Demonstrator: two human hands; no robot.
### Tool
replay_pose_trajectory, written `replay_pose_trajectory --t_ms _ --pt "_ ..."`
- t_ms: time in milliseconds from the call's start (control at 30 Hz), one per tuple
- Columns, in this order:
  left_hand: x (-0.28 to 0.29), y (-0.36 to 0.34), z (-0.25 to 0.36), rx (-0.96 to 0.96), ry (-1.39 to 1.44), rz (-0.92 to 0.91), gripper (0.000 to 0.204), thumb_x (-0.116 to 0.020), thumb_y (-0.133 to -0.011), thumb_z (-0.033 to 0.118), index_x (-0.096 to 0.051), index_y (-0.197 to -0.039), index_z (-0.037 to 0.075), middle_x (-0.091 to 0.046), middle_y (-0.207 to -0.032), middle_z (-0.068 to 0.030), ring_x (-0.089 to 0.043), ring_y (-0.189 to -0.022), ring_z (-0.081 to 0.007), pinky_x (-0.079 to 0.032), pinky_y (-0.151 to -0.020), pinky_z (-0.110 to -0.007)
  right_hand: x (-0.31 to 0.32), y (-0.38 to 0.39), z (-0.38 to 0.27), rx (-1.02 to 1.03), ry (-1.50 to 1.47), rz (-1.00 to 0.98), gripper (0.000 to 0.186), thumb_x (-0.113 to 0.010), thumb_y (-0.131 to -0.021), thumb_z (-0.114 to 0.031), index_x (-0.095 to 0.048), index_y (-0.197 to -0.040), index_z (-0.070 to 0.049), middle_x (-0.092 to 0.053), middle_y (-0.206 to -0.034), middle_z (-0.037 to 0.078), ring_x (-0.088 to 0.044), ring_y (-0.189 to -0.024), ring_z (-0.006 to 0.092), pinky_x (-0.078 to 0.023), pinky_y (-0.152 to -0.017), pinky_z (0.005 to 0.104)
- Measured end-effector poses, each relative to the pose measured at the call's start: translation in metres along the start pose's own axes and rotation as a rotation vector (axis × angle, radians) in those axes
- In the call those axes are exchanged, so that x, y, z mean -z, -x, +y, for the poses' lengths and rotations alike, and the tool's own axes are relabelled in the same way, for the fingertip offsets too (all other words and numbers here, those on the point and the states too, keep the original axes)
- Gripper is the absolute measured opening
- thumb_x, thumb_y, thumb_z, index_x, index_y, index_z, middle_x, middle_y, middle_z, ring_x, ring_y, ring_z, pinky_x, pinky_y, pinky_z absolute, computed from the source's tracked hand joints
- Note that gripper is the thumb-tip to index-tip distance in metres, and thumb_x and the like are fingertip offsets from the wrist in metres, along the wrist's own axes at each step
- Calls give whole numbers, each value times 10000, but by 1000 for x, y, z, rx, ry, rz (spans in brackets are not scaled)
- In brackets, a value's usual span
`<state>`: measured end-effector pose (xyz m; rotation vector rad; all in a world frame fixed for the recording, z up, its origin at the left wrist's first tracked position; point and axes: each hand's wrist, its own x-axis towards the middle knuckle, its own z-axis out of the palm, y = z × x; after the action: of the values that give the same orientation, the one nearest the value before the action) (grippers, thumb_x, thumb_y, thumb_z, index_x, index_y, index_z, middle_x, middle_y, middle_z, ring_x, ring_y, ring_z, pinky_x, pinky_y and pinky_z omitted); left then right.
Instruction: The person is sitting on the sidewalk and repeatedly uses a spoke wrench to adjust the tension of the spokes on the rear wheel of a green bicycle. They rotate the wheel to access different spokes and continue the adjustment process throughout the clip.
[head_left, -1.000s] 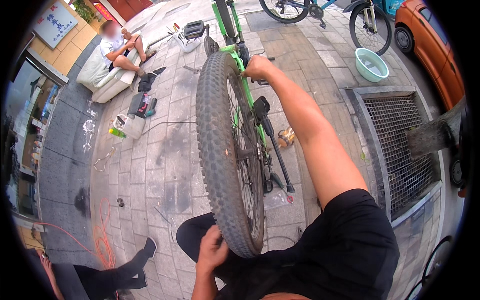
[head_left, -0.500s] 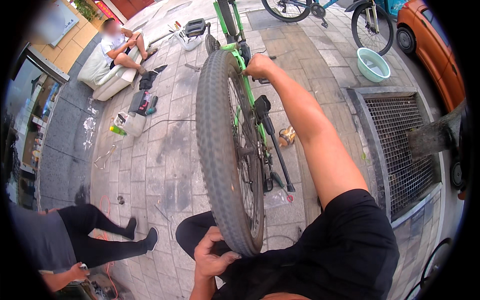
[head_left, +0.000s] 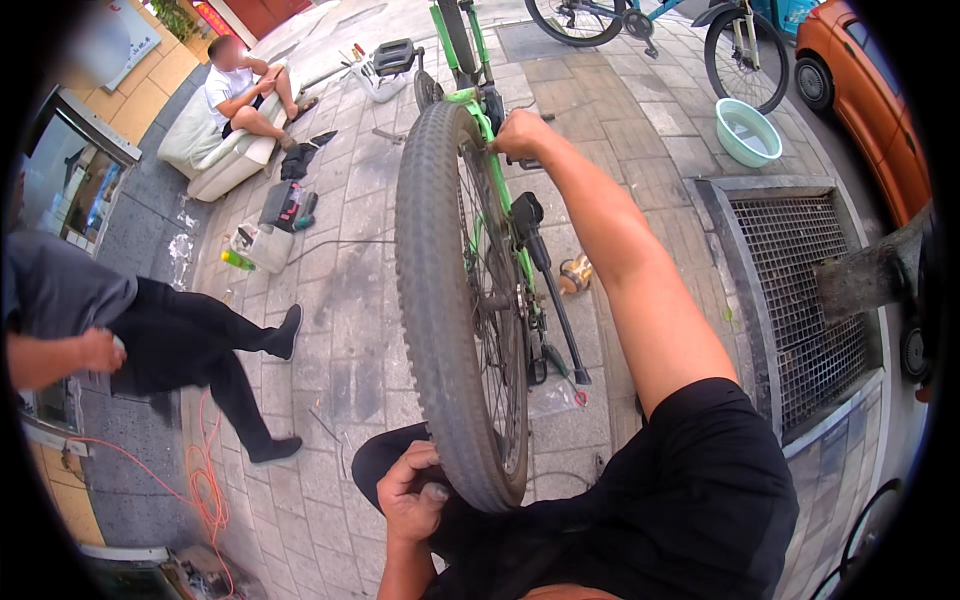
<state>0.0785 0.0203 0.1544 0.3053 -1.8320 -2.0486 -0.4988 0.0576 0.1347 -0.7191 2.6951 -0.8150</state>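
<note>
The knobby rear tyre (head_left: 435,300) of a green bike (head_left: 462,97) stands upright before me, near my black-clad legs. My left hand (head_left: 410,485) is curled against the tyre's lower left side, thumb bent, fingertips partly hidden. My right hand (head_left: 516,135) reaches along the wheel's right side to the green frame by the top of the tyre; its fingers are closed there, and what they pinch is too small to make out. A black rod-like part (head_left: 560,325) hangs beside the wheel, below my right forearm.
A person in grey and black (head_left: 170,340) walks close on my left, past an orange hose (head_left: 205,500). A seated person (head_left: 235,95) is on a sofa (head_left: 200,165) near a tool case (head_left: 283,205). Right: drain grate (head_left: 790,290), basin (head_left: 748,140), tree trunk (head_left: 850,280), blue bike, orange car.
The walking person has moved from the lower left edge farther forward. My left hand has shifted slightly at the tyre, its thumb now bent upward. My right hand stays at the frame.
</note>
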Motion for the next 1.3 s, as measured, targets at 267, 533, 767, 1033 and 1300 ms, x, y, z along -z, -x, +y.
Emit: replay_pose_trajectory --t_ms 267,533,767,1033,1300 --pt "-26 -10 15 23 17 5 671 -946 -727 373 -660 -1143 -70 -673 -1146 -111 -647 -1071 -214 -498 -967 -350 -3 -4 4 -9 -4 15 447 -825 -797 -419 -790 -996 -20 -764 -1026 190 -738 -998 311 -583 -875 406" --pt "-21 -8 19 16 -69 -15 627 -949 -734 371 -682 -1099 -63 -662 -1175 -107 -636 -1105 -221 -478 -997 -355 -3 -6 4 0 -30 -9 402 -817 -798 -389 -792 -970 -26 -771 -943 171 -750 -927 290 -591 -835 398" --pt "-9 -1 12 9 -123 -74 603 -949 -747 296 -684 -1140 -77 -662 -1191 -111 -641 -1114 -223 -481 -1002 -359 -6 -4 3 -39 -55 28 363 -802 -830 -376 -789 -975 -43 -766 -943 141 -729 -901 286 -570 -841 403" --pt "3 14 1 43 -210 -158 649 -937 -768 270 -661 -1217 -109 -652 -1262 -134 -633 -1161 -233 -476 -1031 -366 0 0 0 -63 -83 -7 448 -836 -795 -338 -769 -1085 -3 -758 -1095 194 -730 -1051 311 -578 -912 406" --pt "8 32 -15 179 -192 -145 549 -927 -769 256 -704 -1153 -66 -684 -1258 -162 -627 -1192 -264 -451 -1053 -377 0 2 2 -57 -58 -2 430 -832 -797 -345 -774 -1057 -7 -771 -1038 177 -746 -992 299 -587 -879 402"
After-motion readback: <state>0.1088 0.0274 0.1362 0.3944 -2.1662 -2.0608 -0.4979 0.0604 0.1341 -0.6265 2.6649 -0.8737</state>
